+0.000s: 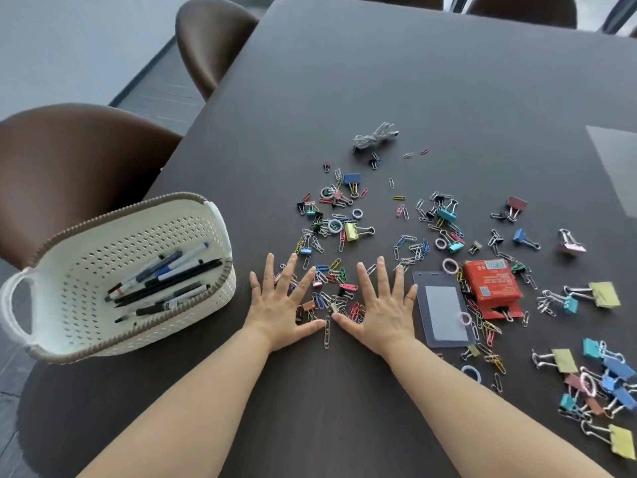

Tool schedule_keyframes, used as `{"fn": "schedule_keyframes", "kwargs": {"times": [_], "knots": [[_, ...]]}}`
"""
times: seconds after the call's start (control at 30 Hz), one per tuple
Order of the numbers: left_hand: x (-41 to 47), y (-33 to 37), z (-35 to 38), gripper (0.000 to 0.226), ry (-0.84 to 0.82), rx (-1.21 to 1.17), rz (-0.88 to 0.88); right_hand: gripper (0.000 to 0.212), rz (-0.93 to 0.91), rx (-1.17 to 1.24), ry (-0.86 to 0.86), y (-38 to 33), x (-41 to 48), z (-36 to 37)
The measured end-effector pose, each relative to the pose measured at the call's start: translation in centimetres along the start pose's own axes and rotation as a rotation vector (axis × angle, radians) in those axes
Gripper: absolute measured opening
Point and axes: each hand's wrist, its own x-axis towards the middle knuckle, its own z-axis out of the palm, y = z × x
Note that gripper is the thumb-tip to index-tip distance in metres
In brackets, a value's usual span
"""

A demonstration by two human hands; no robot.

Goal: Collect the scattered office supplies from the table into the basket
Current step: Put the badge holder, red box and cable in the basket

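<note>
Lying flat and spread wide, holding nothing: left hand and right hand. Sitting between them, heaped under the fingertips: paper clips. Waiting just left of the left hand: basket.

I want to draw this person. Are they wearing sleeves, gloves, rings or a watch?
No. Both arms are bare up to the picture's bottom edge, with no sleeves showing. The left hand and right hand wear no gloves, and no rings, watch or bracelets can be seen.
</note>
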Motion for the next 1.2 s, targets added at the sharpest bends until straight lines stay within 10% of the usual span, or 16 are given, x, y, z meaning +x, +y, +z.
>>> {"fn": "schedule_keyframes", "kwargs": {"times": [0.47, 0.87, 1.2], "knots": [[9.0, -0.8, -2.3, 0.073, 0.198, -0.152, -0.065, 0.081, -0.126, -0.031, 0.076, -0.1, 11.8, -3.7], [9.0, -0.7, -1.4, 0.031, 0.556, -0.175, 0.022, 0.028, -0.234, 0.115, 0.514, -0.2, 11.3, -2.6], [8.2, -0.3, -2.1, 0.041, 0.586, -0.249, -0.007, 0.022, -0.224, 0.119, 0.294, -0.6, 10.0, -3.9]]}}
